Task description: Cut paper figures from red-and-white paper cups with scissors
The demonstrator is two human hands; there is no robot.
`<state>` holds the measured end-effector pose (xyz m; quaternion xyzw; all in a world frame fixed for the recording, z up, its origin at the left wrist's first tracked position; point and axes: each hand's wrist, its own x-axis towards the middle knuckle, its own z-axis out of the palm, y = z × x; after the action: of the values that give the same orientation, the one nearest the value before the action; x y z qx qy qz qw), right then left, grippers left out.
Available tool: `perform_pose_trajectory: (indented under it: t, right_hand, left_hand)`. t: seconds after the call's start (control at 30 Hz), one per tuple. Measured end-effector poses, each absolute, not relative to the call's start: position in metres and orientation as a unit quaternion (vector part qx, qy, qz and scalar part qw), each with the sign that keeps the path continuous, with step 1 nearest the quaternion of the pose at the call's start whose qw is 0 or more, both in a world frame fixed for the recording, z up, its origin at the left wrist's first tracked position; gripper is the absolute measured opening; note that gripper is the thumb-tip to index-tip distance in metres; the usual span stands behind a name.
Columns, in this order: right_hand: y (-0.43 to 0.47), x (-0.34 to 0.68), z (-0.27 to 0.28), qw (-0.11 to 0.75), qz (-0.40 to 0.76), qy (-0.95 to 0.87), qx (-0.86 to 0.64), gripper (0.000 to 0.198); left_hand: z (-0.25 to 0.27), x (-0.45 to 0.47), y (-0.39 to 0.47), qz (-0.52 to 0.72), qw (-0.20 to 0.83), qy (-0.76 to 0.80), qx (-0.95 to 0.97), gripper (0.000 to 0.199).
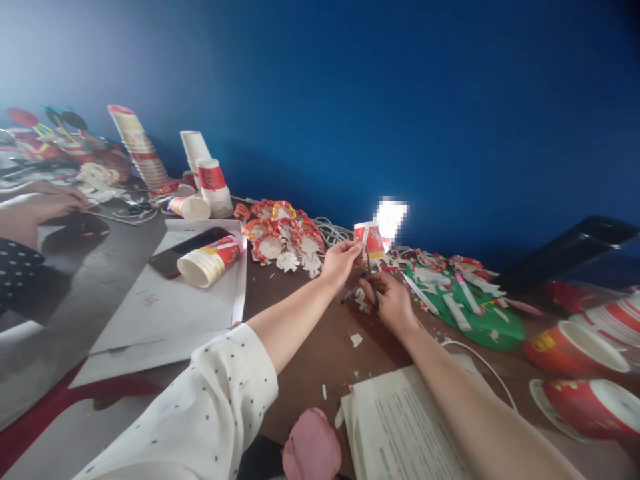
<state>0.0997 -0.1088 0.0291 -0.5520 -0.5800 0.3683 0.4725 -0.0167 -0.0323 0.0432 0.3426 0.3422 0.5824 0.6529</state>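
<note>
In the head view my left hand [341, 262] pinches the edge of a red and yellow paper cup [368, 239], held up above the table. My right hand [393, 300] is closed round a pair of dark scissors [374, 290], whose blades reach up to the cup's lower edge. Whether the blades have cut into the paper cannot be made out. Small white paper scraps [356, 340] lie on the brown table [300, 333] below. To the left is a heap of cut cups [287, 237] with curled red fringes.
Stacked paper cups [214, 187] stand at the back left. A phone [175, 257] and a lying cup stack [210, 260] rest on a white box lid [145, 313]. Markers lie on a green mat [493, 327]; printed papers [400, 420] lie in front. Another person's hand [55, 200] is at far left.
</note>
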Motion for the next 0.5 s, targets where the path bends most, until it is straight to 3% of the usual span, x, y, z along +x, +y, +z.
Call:
perform_pose_trajectory:
  t: [0.5]
  right_hand:
    - [-0.109, 0.099, 0.033, 0.49, 0.347, -0.573, -0.557, 0.039]
  left_hand:
    - [0.032, -0.009, -0.035, 0.542, 0.601, 0.381, 0.447, 0.017]
